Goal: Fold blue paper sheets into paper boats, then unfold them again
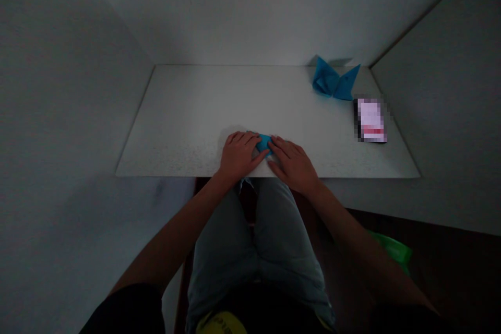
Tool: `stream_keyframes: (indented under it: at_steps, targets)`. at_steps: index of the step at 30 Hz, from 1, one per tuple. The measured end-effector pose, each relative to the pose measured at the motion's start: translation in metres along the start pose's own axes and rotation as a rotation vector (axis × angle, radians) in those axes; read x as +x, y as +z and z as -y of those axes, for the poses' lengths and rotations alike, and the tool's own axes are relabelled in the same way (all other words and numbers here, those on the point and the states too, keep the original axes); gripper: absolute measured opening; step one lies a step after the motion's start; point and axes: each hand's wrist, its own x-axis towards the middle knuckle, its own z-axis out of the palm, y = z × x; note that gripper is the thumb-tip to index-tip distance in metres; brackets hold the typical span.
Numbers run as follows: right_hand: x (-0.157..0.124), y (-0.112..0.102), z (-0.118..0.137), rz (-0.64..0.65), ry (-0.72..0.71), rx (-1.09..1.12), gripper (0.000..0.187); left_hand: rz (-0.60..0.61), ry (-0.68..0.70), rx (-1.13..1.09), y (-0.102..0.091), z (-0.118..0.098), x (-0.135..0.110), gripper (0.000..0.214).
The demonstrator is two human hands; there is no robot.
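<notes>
A small piece of blue paper (264, 141) lies on the white table (188, 125) near its front edge. My left hand (238, 155) rests on the paper's left side, fingers laid flat over it. From the right, my right hand (291, 163) presses its fingers flat against the paper's other side. Most of the paper is hidden under both hands.
A folded blue paper figure (333, 80) stands at the table's back right. A phone with a lit screen (370, 120) lies near the right edge. White walls close in on the left, back and right. Something green (391, 250) sits on the floor at right.
</notes>
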Motion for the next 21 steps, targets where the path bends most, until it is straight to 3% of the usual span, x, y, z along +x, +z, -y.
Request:
stream_keyframes:
  at_steps: [5,11,15,18,21]
  targets:
    - [-0.016,0.000,-0.007,-0.038,0.052,-0.027,0.063,0.044,-0.017,0.003,0.006,-0.004,0.003,0.040]
    - [-0.035,-0.017,-0.030,-0.041,0.067,-0.035,0.052,0.157,-0.020,-0.017,0.001,-0.001,0.006,0.042]
    - [-0.020,-0.022,-0.039,-0.098,0.159,-0.008,0.050,0.207,-0.050,-0.001,0.002,0.001,0.008,0.053]
    - [-0.002,-0.015,-0.038,-0.120,0.208,0.029,0.055,0.207,-0.076,0.014,0.004,0.001,0.007,0.075]
    - [0.009,-0.003,-0.036,-0.124,0.212,0.099,0.048,0.176,-0.059,-0.006,0.004,0.001,0.006,0.081]
